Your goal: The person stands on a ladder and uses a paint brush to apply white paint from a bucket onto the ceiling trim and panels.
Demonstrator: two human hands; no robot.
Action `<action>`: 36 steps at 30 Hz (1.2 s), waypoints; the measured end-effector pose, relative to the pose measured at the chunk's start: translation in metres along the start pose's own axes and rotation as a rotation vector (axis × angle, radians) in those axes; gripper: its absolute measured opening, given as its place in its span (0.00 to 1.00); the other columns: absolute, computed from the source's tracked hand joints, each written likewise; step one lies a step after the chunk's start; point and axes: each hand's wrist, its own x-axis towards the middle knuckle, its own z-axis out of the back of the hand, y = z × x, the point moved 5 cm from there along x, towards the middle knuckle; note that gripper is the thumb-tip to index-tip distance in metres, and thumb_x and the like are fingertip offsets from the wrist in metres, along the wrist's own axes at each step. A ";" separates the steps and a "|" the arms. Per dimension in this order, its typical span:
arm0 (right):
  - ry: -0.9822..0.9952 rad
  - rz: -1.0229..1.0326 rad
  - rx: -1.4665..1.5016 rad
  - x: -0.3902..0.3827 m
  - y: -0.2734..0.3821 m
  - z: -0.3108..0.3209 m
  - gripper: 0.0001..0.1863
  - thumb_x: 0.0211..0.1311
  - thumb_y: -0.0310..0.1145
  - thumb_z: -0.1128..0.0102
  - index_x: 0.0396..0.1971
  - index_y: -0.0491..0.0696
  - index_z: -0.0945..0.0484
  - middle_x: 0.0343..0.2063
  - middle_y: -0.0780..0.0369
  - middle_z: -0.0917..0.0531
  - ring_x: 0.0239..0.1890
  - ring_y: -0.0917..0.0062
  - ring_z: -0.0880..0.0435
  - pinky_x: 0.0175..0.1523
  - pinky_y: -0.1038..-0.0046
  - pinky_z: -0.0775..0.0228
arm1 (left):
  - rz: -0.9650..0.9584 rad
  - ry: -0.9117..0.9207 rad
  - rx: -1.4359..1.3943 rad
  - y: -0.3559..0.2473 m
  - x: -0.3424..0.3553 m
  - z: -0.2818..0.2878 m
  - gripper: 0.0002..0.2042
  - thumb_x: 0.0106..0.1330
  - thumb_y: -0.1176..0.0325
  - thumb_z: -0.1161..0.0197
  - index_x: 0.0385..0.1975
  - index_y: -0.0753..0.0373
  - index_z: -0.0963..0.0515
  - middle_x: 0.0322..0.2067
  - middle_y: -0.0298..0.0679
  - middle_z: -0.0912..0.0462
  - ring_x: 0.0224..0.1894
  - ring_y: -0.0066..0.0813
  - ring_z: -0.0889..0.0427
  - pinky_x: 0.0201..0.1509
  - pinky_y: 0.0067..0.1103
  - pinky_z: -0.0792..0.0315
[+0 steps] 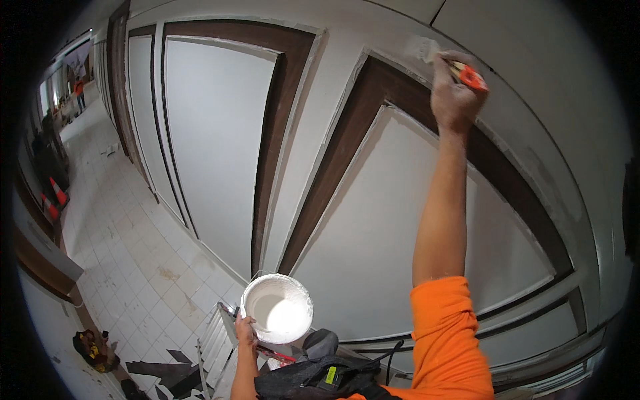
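My right hand [460, 97] is raised high and closed around a paintbrush [472, 77] with an orange handle. Its pale bristles meet the white wall [400, 30] just above the corner of a dark brown panel moulding [383, 80]. At lower centre, my left hand [245, 329] grips the side of a white bucket [263, 297], which is tilted so its open top shows. White paint [290, 319] lies inside it. Along the moulding's outer edge runs a rough whitish strip. Some of the fingers on the bucket are hidden.
Below left stands a metal ladder [217, 347]. Dark flat offcuts [180, 375] and a black-and-yellow bag [95, 350] lie on the tiled floor [133, 253]. Orange-and-white cones [59, 191] stand along the corridor's left side. Far off is a person [79, 93] in orange.
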 end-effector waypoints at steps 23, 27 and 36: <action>0.406 0.099 -0.059 0.038 -0.016 0.030 0.05 0.62 0.29 0.30 0.36 0.46 0.13 0.33 0.63 0.09 0.36 0.79 0.11 0.43 0.75 0.21 | 0.042 0.025 -0.018 -0.006 0.000 -0.011 0.33 0.46 0.81 0.48 0.60 0.67 0.28 0.45 0.45 0.17 0.47 0.42 0.18 0.54 0.33 0.23; 0.508 0.264 -0.024 0.041 -0.015 0.003 0.03 0.65 0.22 0.35 0.37 0.43 0.16 0.37 0.66 0.11 0.43 0.83 0.14 0.51 0.77 0.22 | 0.066 0.047 0.005 -0.010 -0.005 -0.014 0.32 0.46 0.80 0.47 0.59 0.68 0.28 0.45 0.46 0.18 0.47 0.41 0.19 0.54 0.32 0.23; 0.555 -0.037 -0.055 0.029 -0.038 0.028 0.03 0.66 0.22 0.37 0.38 0.45 0.18 0.42 0.64 0.11 0.47 0.80 0.14 0.55 0.75 0.22 | 0.044 -0.019 -0.018 0.008 0.011 0.006 0.37 0.46 0.79 0.46 0.65 0.69 0.34 0.47 0.49 0.22 0.48 0.45 0.21 0.55 0.34 0.25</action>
